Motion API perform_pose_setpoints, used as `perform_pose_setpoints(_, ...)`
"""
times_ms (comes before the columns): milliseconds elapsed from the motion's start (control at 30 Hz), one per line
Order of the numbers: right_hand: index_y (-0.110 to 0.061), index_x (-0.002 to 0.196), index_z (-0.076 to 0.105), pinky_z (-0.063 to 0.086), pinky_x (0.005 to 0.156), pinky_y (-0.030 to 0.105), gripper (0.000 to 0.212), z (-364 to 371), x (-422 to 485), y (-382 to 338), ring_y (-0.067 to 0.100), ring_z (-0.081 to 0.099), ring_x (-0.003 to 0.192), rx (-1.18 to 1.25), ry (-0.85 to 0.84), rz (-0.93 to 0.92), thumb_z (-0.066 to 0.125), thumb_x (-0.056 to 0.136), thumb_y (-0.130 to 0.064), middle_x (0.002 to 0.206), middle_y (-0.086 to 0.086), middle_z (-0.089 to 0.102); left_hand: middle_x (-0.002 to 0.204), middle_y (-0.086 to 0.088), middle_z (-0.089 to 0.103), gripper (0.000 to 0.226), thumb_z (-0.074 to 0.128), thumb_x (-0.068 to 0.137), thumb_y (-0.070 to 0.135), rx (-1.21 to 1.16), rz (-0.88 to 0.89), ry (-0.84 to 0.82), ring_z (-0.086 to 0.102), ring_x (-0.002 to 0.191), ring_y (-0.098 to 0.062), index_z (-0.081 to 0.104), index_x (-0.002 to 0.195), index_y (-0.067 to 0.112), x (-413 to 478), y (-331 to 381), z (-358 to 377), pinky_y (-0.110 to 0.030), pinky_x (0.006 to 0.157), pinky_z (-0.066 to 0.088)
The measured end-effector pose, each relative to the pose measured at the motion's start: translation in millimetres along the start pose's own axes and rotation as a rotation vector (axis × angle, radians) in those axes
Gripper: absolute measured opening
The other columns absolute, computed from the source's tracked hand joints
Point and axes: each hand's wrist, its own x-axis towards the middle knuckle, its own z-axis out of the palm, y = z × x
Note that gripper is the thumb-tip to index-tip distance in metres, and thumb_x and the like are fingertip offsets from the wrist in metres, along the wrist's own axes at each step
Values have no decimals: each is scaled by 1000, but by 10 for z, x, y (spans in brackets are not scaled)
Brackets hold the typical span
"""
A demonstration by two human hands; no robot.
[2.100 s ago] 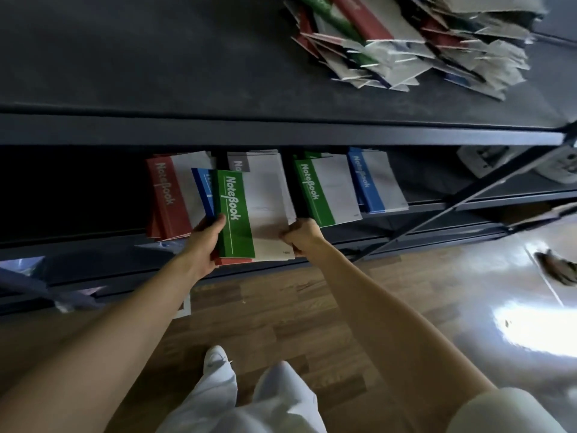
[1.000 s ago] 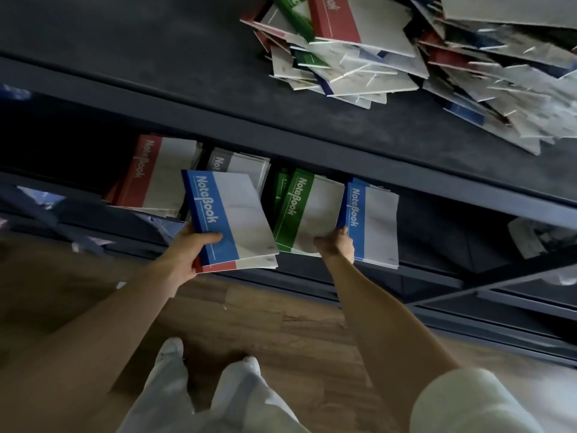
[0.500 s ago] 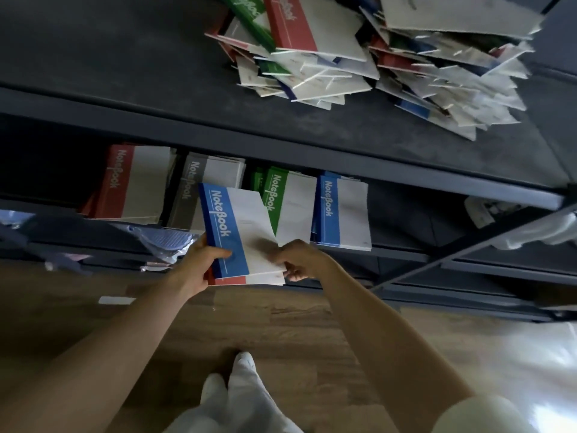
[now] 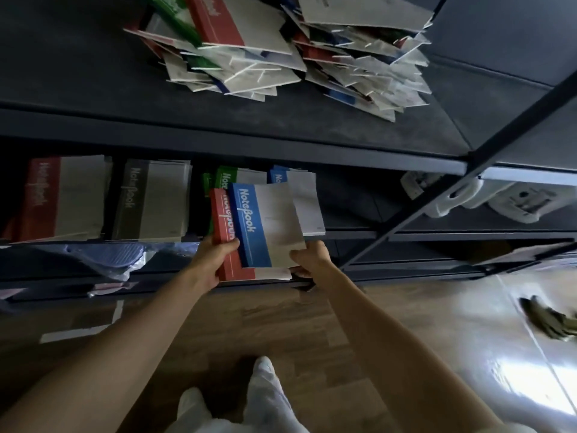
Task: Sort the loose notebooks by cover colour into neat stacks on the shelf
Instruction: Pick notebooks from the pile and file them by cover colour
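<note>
Left hand (image 4: 212,260) has its fingers (image 4: 229,244) curled round a red notebook (image 4: 222,223); right hand (image 4: 312,260) pinches the blue notebook (image 4: 268,226) lying on it, both at the lower shelf's (image 4: 346,235) front edge. Behind stand a red stack (image 4: 62,198), grey stack (image 4: 150,201), green stack (image 4: 239,177) and blue stack (image 4: 307,207); a loose heap (image 4: 281,57) covers the upper shelf (image 4: 93,73)

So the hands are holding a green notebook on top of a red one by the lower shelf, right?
Not green. The head view shows a blue notebook on top of the red notebook, held by the left hand and right hand by the lower shelf.
</note>
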Motion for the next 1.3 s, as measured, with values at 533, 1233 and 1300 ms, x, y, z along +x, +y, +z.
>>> perform_pose_setpoints(533, -2, 119, 47, 56, 79, 48, 35, -730, 1012, 79, 39, 61, 100, -46, 243, 12, 54, 85, 2, 113, 21, 59, 126, -14, 56, 44, 58, 89, 5, -152, 32, 184, 52, 117, -35, 46, 128, 22, 277, -148, 465, -50, 95, 43)
perform_pose_setpoints(1233, -7, 117, 42, 49, 69, 35, 48, -214, 578, -483, 22, 54, 89, -295, -454, -28, 69, 84, -28, 101, 8, 52, 112, -7, 60, 49, 57, 87, -4, -270, 87, 239, 55, 110, -31, 47, 130, 18, 142, -232, 457, -45, 89, 43)
perform_pose_setpoints(1300, -3, 115, 46, 51, 76, 34, 49, -36, 523, -516, 20, 54, 88, -359, -372, -132, 71, 82, -27, 92, 7, 52, 113, -7, 59, 48, 57, 88, -3, -301, 116, 275, 55, 107, -30, 47, 130, 16, 66, -234, 346, -44, 86, 42)
